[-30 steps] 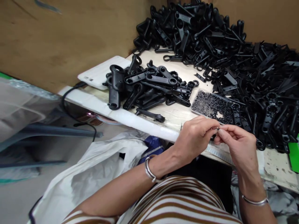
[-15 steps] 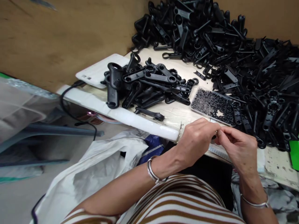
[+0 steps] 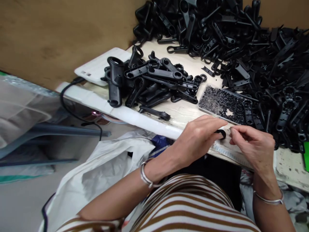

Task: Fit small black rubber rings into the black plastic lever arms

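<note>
Low over the table's front edge, my left hand (image 3: pixel 199 133) is closed around a black plastic part (image 3: pixel 221 133); only its rounded end shows past my fingers. Just right of it, thumb and forefinger of my right hand (image 3: pixel 253 143) pinch something tiny, too small to name. A small gap separates the two hands. Beyond them lies a clear shallow tray (image 3: pixel 211 113), holding many tiny grey pieces on its left side and small black ones on its right.
A loose heap of black plastic arms (image 3: pixel 154 80) lies left of the tray, partly against a white flat device (image 3: pixel 96 69) with a black cable (image 3: pixel 63 100). Larger piles of black parts (image 3: pixel 212 29) fill the back and right. White padding (image 3: pixel 125 112) lines the front edge.
My hands have moved apart, so the rounded end of the black part now shows between them. The right hand has shifted slightly right. The whole view has shifted a little.
</note>
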Motion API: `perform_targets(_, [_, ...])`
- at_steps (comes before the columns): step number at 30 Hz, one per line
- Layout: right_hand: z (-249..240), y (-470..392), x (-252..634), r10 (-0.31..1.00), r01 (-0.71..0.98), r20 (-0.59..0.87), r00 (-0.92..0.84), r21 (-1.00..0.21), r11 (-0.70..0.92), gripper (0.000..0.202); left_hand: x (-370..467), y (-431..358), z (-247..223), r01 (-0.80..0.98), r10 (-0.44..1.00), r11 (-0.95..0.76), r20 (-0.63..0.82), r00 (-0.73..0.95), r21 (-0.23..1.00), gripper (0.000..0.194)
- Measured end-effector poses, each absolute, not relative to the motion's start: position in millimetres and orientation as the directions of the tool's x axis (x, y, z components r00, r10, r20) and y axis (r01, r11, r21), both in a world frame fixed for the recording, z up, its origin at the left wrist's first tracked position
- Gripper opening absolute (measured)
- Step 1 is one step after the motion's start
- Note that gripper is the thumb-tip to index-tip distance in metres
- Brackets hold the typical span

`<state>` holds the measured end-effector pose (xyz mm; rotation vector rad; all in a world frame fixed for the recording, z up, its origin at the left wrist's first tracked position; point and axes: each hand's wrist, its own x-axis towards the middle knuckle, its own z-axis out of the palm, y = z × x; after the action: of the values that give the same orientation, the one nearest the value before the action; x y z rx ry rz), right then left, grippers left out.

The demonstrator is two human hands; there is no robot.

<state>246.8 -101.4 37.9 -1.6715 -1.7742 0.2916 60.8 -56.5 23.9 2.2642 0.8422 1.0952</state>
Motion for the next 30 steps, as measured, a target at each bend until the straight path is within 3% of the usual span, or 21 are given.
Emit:
perform_targets(6, [29,-113,261,0.951,0.843,0.31,0.013,-0.514,0.155,0.016,47,-57,13,0.461,0.65,-0.745,0.369,0.664,0.482,0.017])
perform_targets(13, [22,-126,254,0.944,0.868,0.311,-0.112,-0.433,0.245,0.013,56,-74,3,0.436,0.667,-0.728,0.4,0.628,0.529,0.014])
perform_targets(25, [14,-134,240,0.904,0.94,0.35,-0.245,-0.14,0.31,0.012,59,-79,-4,0.406,0.701,-0.689,0.408,0.585,0.601,0.011])
perform_targets(30, [25,-135,221,0.945,0.969,0.236,-0.228,-0.035,0.243,0.024,60,-79,-5,0.389,0.69,-0.701,0.432,0.581,0.597,0.011])
